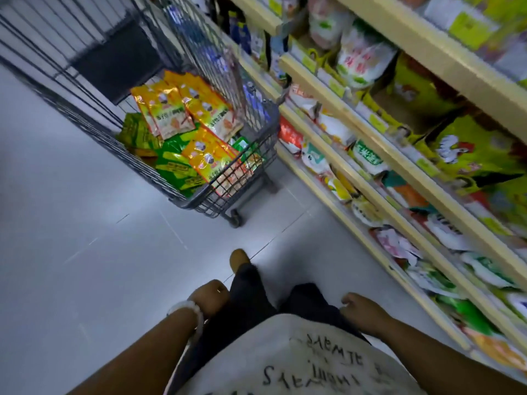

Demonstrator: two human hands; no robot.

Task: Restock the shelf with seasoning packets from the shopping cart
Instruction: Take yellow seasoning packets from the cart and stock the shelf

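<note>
From the head cam, you're standing in the aisle with both hands hanging low by your legs, left hand (pixel 209 297) and right hand (pixel 362 310) loosely curled and holding nothing. The packets (pixel 188 115) are sitting piled in the cart (pixel 228 195) ahead, parked tight against the shelf (pixel 379 178) on your right, probably for short reaches. Open floor (pixel 85 223) is lying to your left.
</note>
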